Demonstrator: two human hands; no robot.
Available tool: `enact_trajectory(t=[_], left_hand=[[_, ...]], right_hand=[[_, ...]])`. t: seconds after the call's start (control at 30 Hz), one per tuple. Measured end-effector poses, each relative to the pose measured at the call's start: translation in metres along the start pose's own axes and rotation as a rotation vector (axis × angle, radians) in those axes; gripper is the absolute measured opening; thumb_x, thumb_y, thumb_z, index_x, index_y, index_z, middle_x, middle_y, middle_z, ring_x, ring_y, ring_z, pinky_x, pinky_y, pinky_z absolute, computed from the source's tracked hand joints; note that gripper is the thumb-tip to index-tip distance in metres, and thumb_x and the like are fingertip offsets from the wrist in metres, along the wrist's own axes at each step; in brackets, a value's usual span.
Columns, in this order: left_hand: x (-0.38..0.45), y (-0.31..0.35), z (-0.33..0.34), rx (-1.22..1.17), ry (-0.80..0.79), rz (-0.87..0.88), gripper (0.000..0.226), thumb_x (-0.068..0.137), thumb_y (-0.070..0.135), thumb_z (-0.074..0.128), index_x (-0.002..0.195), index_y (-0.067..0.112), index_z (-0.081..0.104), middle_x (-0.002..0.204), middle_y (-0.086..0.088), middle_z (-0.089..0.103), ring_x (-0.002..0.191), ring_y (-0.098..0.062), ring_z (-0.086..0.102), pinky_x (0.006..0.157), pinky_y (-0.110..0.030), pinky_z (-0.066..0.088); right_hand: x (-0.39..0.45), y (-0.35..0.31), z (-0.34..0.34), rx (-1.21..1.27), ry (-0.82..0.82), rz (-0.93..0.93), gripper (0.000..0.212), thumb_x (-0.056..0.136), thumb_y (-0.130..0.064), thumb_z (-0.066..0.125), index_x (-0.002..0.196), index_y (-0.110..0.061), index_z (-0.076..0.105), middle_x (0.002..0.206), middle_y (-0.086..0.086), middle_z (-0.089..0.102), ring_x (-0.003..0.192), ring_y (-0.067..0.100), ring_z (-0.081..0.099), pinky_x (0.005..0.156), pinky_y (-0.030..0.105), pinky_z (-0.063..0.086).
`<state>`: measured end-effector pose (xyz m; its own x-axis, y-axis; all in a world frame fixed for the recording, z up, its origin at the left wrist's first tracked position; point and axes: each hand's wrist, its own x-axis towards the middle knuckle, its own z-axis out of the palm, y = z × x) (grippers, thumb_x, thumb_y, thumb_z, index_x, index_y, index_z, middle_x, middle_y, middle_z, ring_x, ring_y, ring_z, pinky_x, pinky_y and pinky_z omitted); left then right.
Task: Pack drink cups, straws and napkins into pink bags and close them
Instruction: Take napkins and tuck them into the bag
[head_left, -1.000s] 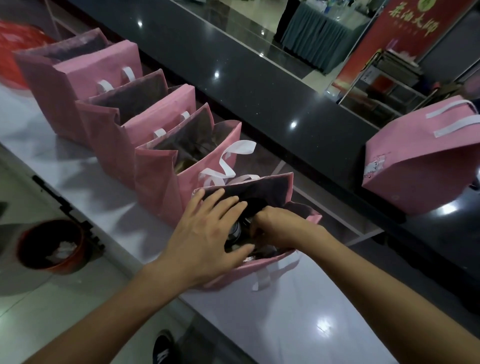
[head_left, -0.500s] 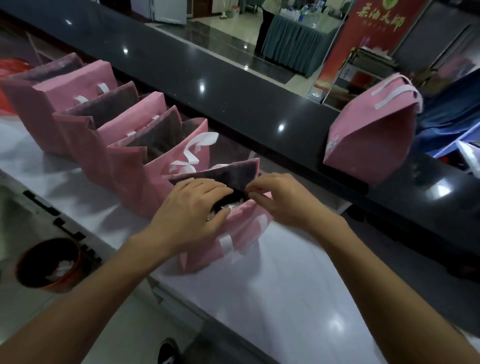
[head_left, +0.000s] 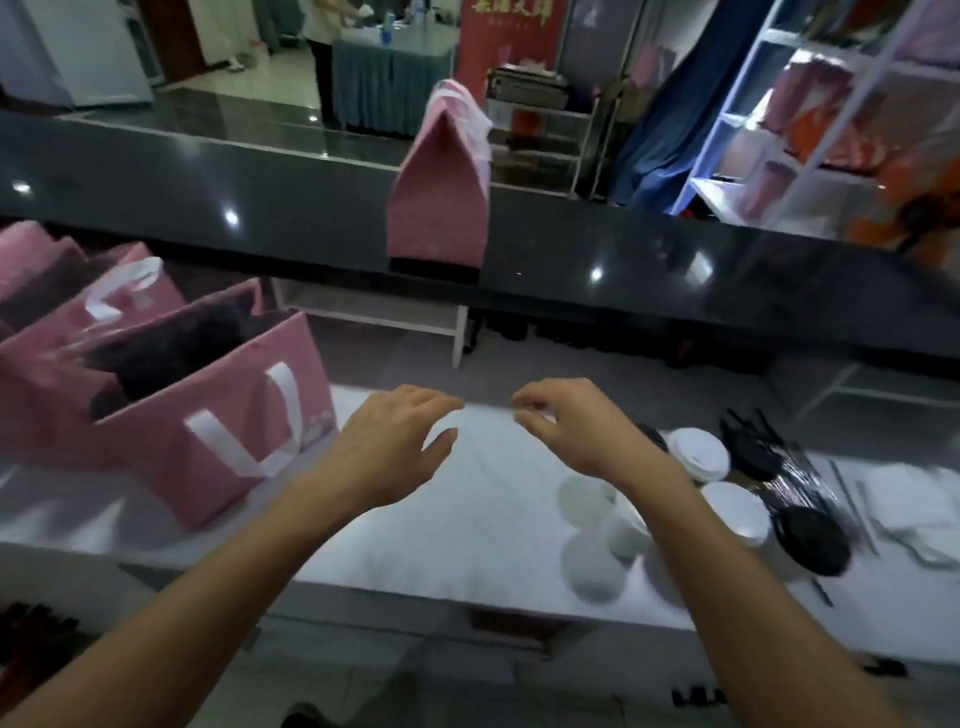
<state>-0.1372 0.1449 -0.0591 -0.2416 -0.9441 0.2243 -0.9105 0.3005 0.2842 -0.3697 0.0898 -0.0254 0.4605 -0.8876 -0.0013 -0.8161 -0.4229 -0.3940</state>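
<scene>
My left hand and my right hand hover side by side over the white counter, both empty with fingers loosely curled and apart. The nearest pink bag, with white handles, stands to the left of my left hand, its top open; more pink bags line up behind it. White lidded cups and clear cups lie to the right, below and beside my right wrist. Black-wrapped straws are further right. A closed pink bag stands on the dark upper ledge.
The dark glossy ledge runs across behind the counter. White napkins lie at the far right. A white shelf unit stands at the back right, and a person stands at a draped table far behind.
Both hands have left the nearest bag's opening and moved to the right over the bare counter. The view has swung right, bringing the cups and straws into sight.
</scene>
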Motion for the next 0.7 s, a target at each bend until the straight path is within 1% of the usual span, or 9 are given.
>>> enact_trajectory(t=[0.1,0.23,0.33,0.43,0.5,0.6,0.7], left_hand=[[0.013,0.049,0.025,-0.008,-0.049,0.069,0.040,0.104,0.040,0.046,0.142,0.031,0.051,0.145,0.011,0.054,0.135,-0.014,0.045,0.109,-0.035,0.036],[0.025,0.113,0.053,-0.027,-0.115,0.161,0.040,0.104,0.040,0.045,0.143,0.031,0.050,0.146,0.010,0.053,0.137,-0.015,0.043,0.111,-0.036,0.035],[0.034,0.158,0.070,-0.029,-0.164,0.241,0.040,0.104,0.041,0.045,0.143,0.032,0.050,0.145,0.008,0.055,0.134,-0.017,0.047,0.107,-0.038,0.040],[0.045,0.197,0.086,-0.037,-0.202,0.315,0.039,0.102,0.040,0.048,0.140,0.032,0.053,0.142,0.008,0.058,0.128,-0.020,0.052,0.100,-0.040,0.045],[0.052,0.221,0.097,-0.044,-0.232,0.369,0.038,0.101,0.039,0.048,0.138,0.033,0.054,0.141,0.008,0.059,0.126,-0.020,0.054,0.098,-0.040,0.047],[0.065,0.257,0.116,-0.058,-0.279,0.449,0.038,0.100,0.037,0.051,0.137,0.029,0.057,0.138,0.005,0.061,0.123,-0.022,0.057,0.095,-0.042,0.050],[0.078,0.291,0.137,-0.086,-0.307,0.522,0.036,0.099,0.035,0.053,0.133,0.026,0.060,0.134,-0.001,0.064,0.118,-0.027,0.059,0.092,-0.042,0.051]], right_hand=[[-0.052,0.051,-0.004,0.027,0.040,0.121,0.025,0.098,-0.034,0.058,0.118,-0.026,0.070,0.117,-0.009,0.069,0.107,0.014,0.062,0.095,0.039,0.050],[-0.119,0.105,-0.010,0.086,0.088,0.289,0.023,0.096,-0.030,0.062,0.115,-0.024,0.072,0.112,-0.004,0.072,0.105,0.017,0.064,0.093,0.040,0.051],[-0.165,0.140,-0.015,0.090,0.118,0.413,0.020,0.092,-0.029,0.062,0.109,-0.026,0.072,0.109,-0.004,0.071,0.103,0.019,0.063,0.089,0.040,0.052],[-0.205,0.169,-0.020,0.105,0.145,0.524,0.025,0.092,-0.028,0.062,0.116,-0.027,0.071,0.116,0.000,0.070,0.104,0.020,0.063,0.090,0.041,0.052],[-0.229,0.186,-0.022,0.103,0.154,0.584,0.027,0.094,-0.027,0.060,0.119,-0.025,0.071,0.117,0.001,0.070,0.104,0.020,0.064,0.089,0.041,0.053],[-0.264,0.212,-0.023,0.120,0.205,0.661,0.023,0.096,-0.024,0.058,0.115,-0.024,0.072,0.114,-0.003,0.071,0.102,0.019,0.064,0.088,0.040,0.054],[-0.293,0.237,-0.024,0.138,0.230,0.732,0.026,0.098,-0.030,0.059,0.121,-0.026,0.069,0.119,-0.006,0.069,0.106,0.013,0.062,0.091,0.037,0.052]])
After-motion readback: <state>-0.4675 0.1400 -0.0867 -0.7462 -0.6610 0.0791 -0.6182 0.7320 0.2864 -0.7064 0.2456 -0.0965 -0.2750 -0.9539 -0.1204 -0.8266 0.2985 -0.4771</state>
